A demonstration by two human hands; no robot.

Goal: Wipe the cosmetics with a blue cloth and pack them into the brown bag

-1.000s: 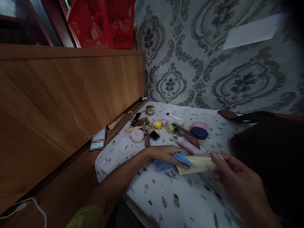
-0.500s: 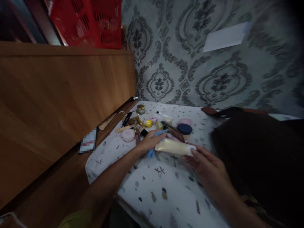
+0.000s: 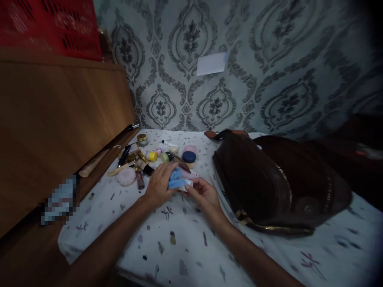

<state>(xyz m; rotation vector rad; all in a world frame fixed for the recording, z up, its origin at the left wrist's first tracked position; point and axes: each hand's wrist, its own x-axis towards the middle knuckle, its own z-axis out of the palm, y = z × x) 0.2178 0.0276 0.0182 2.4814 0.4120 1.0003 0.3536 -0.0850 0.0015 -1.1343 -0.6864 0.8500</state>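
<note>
Centre of the patterned sheet (image 3: 137, 243), near side of the scattered cosmetics: one blue cloth (image 3: 176, 179), bunched in the left hand (image 3: 160, 185), its fingers curled closely round it, apparently to keep the loose folds gathered. Item adjoining: one white cap (image 3: 188, 185), at the cloth's right edge, between the narrowed thumb and fingertips of the right hand (image 3: 206, 194); this end grip seems to steady the piece while leaving its other end to the cloth. Body beyond the cap: largely hidden.

Left of the hands: pink round compact (image 3: 126, 176), lying flat, lid up; black-capped bottle (image 3: 145, 168), on its side. Farther off: gold-lidded jar (image 3: 142, 139), upright, probably steady on its flat base. Right: large brown bag (image 3: 251, 179), slumped, apparently from its soft sides.
</note>
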